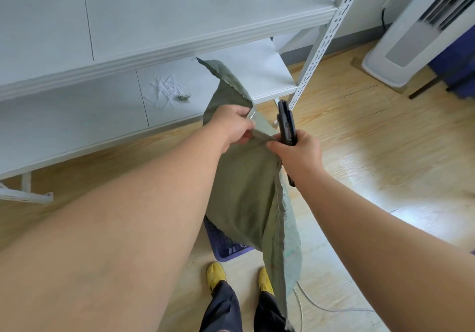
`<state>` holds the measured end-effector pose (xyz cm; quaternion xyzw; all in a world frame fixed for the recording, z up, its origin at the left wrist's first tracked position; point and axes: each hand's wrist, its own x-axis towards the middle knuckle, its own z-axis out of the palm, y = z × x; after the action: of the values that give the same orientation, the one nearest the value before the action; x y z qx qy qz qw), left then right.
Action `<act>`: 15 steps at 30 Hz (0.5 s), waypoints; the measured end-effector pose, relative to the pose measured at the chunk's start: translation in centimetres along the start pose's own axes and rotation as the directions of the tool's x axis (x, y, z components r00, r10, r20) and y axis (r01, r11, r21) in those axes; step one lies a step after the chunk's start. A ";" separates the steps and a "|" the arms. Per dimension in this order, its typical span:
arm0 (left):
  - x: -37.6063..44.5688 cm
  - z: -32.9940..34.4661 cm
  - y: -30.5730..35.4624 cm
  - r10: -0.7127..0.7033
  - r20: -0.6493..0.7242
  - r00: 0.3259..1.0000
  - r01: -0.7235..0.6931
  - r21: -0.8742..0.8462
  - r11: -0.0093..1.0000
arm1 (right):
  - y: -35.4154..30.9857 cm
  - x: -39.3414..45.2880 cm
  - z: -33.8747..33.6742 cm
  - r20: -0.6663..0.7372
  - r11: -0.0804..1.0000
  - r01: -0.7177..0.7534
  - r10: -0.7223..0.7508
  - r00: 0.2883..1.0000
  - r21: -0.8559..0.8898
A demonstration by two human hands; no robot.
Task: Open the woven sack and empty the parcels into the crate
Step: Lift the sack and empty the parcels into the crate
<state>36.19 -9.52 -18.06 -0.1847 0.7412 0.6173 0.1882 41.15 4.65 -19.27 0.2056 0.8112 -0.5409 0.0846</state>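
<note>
A limp green woven sack hangs in front of me, held up by both hands at its upper edge. My left hand pinches a fold of the sack's cloth. My right hand grips the sack's edge together with a black utility knife that points upward. Under the hanging sack a purple crate stands on the floor, mostly hidden by the cloth and my left arm. No parcels show.
A white metal shelf unit stands ahead, with cut white ties and a small metal clip on its lower board. A white floor-standing air conditioner is at the right. My yellow shoes and a thin white cord are on the wooden floor.
</note>
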 end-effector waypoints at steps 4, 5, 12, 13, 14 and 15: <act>-0.4 -0.2 0.3 0.073 -0.058 0.996 -0.074 -0.013 0.997 | -0.4 -0.1 0.3 0.011 0.999 -0.011 0.011 1.000 0.031; -0.5 -0.3 0.4 0.078 -0.048 0.996 -0.076 0.038 0.996 | -0.5 -0.2 0.3 0.008 1.000 -0.012 0.012 1.000 0.024; -2.0 0.5 -0.8 0.211 -0.046 0.976 -0.197 0.211 0.957 | -0.2 0.2 0.2 -0.027 0.998 -0.037 0.038 0.999 0.050; -2.1 0.6 -0.8 0.199 -0.051 0.979 -0.185 0.210 0.960 | -0.1 0.2 0.0 -0.031 0.998 -0.035 0.036 0.999 0.055; -2.1 0.6 -0.6 0.197 -0.076 0.977 -0.181 0.174 0.968 | -0.2 0.2 -0.1 -0.029 0.997 -0.027 0.029 0.999 0.071; -2.3 0.6 -0.2 0.209 -0.102 0.972 -0.196 0.126 0.972 | -0.2 0.3 -0.2 -0.022 0.996 -0.018 0.020 1.000 0.085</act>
<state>38.32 -8.91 -17.14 -0.1320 0.8001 0.5780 0.0913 40.85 4.81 -19.10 0.2229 0.7865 -0.5716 0.0716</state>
